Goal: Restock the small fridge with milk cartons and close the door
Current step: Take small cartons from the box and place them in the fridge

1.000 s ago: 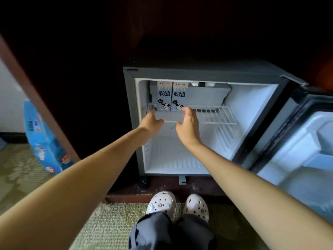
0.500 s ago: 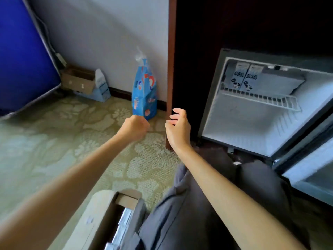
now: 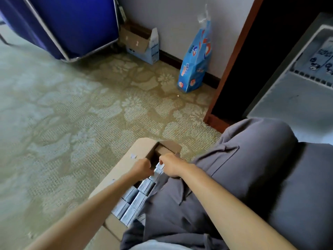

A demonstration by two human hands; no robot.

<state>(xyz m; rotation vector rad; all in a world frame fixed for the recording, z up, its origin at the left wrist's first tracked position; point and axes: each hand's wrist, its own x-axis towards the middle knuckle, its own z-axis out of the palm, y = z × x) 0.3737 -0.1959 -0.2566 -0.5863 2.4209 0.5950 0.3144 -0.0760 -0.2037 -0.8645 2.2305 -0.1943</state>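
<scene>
Both hands down in the carton box

Milk cartons (image 3: pixel 137 197) fill the open cardboard box (image 3: pixel 115 179) by the knee; left hand (image 3: pixel 143 167) and right hand (image 3: pixel 171 166) close fingers over the top row, grip unclear. The fridge (image 3: pixel 295 91) stands open at right, two cartons (image 3: pixel 324 55) shelved.

Matt brown cardboard box (image 3: pixel 124 170); rough woven carpet (image 3: pixel 72 114); glossy plastic bag (image 3: pixel 195 65); grey cloth trousers (image 3: pixel 252 168).
</scene>
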